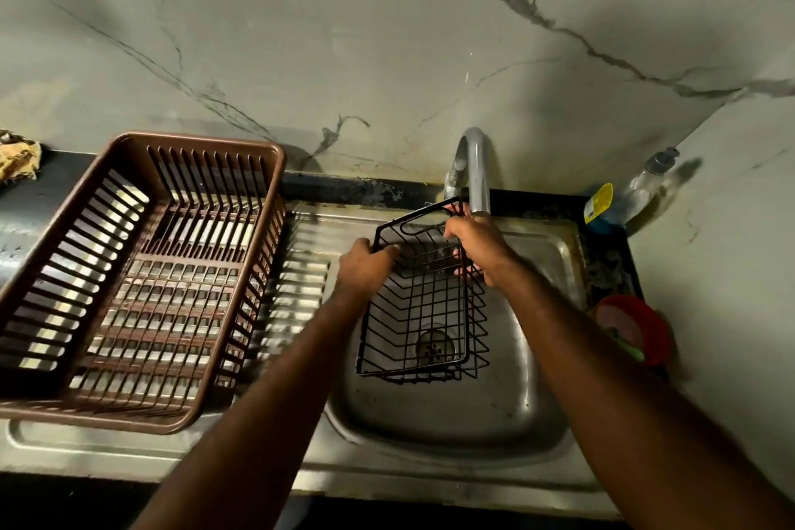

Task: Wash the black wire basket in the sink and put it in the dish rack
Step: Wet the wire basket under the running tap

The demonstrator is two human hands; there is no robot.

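Fingers, left hand (pixel 365 267): curled over left rim of black wire basket (pixel 423 314), gripping wire.
Fingers, right hand (pixel 477 247): wrapped round right rim near far corner, thumb side on top; gripping too.
Basket: held over sink (pixel 537 413) bowl, tilted, far end raised twd faucet (pixel 475 172), near end low above drain (pixel 434 346). Open top faces up-left. Whether near end touches sink floor: cannot tell.
Faucet: spout mouth just above right hand; no water stream visible, though dim light makes it hard to judge.
Sink: steel, looks dampish, no suds seen.
Dish rack (pixel 142 271): brown plastic, on drainboard left of sink, nothing in it; well apart from basket.
Desk (pixel 611 267): dark strip behind and right of sink; soap bottle (pixel 636 194) in back corner, red scrubber tub (pixel 636 327) at right edge.
Far left: yellowish cloth (pixel 17 159).
Progress: early-to-mid, prob. Basket in sink w/ both hands = positioned for rinse. Scrub/rinse not confirmed done.
Left to do: wash, shake off, lift left, set in rack.
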